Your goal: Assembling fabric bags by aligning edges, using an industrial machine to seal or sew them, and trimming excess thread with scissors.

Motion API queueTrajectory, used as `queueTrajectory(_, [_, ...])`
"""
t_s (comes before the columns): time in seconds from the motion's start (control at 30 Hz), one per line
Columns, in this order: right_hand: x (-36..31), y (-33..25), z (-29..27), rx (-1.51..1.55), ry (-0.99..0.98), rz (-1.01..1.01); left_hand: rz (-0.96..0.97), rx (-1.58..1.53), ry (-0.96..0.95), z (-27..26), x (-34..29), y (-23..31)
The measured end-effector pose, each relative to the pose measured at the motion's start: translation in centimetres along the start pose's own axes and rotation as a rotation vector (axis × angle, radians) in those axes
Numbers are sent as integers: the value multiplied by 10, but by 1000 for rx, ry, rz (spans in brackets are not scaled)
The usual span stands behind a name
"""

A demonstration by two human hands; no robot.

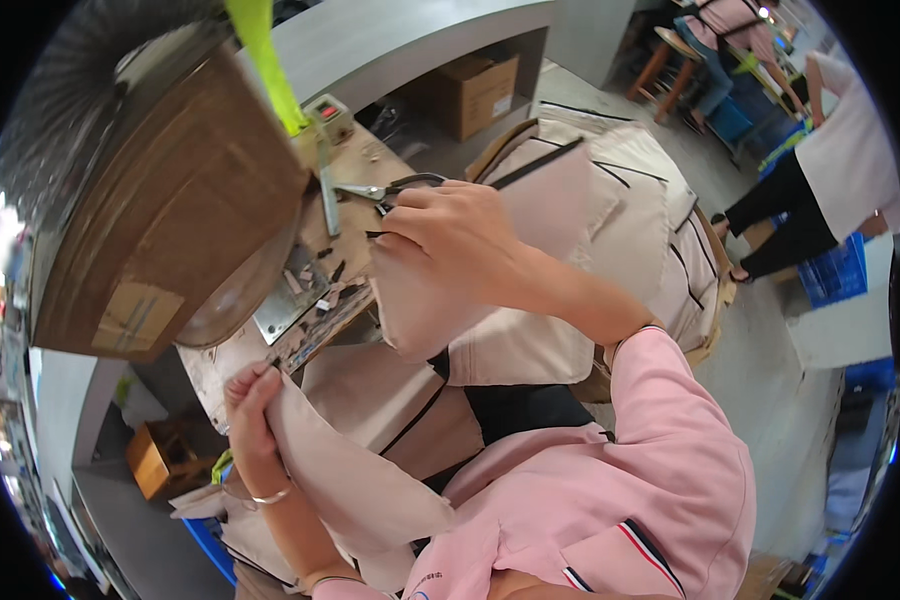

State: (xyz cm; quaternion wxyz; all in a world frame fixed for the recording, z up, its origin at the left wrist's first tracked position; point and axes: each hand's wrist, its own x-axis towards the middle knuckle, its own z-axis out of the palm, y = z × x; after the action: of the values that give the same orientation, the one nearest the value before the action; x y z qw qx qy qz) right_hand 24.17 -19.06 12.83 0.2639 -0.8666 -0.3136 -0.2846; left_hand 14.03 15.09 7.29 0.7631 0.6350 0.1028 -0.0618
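My left hand (252, 400) pinches the corner of a beige fabric piece (340, 450), which drapes down toward my lap. Higher up and to the right, my right hand (450, 230) is closed on another beige fabric piece (420, 310), slightly blurred, that hangs below the fingers. A short black strip end pokes out by the fingertips. Scissors (362, 190) with dark handles show just beyond the right hand; whether the hand touches them I cannot tell. More beige fabric with black edging (420, 400) lies across my lap.
A brown box-like machine housing (170, 200) rises at the left over a worn wooden worktop (215, 375) with scraps. A large carton holds stacked beige pieces (630, 200) at the right. A wooden stool (160, 458) stands lower left. Two people (850, 150) are at the far right.
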Motion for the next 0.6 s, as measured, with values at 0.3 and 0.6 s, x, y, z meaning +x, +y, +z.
queueTrajectory(0.3, [-48,136,-131,-355,50,411,89,118,10,88,-28,-19])
queueTrajectory(0.6, [-138,228,-138,-444,12,329,450,527,207,167,-18,-10])
